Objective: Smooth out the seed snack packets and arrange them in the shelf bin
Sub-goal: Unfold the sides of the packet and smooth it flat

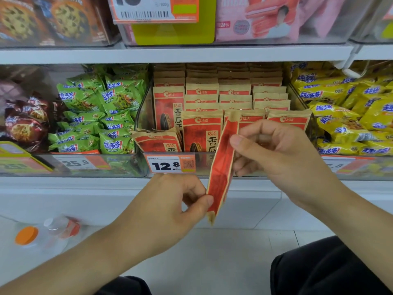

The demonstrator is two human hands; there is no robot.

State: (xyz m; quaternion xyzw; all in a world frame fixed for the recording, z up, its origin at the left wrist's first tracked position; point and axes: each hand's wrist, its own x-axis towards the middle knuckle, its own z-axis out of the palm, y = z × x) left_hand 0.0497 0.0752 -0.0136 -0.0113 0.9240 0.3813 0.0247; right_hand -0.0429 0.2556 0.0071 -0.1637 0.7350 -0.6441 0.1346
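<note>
Here, 2 hands hold 1 seed packet edge-on in front of the shelf bin.

Left of the shelf bin lie green snack bags; below and left of it a bottle with an orange cap rests on the floor. The left hand pinches the lower end of the seed packet, while the right hand pinches its upper part. Inside the bin, rows of matching packets stand upright, 1 slumped at front left. Yellow snack bags lie right of the bin.
</note>
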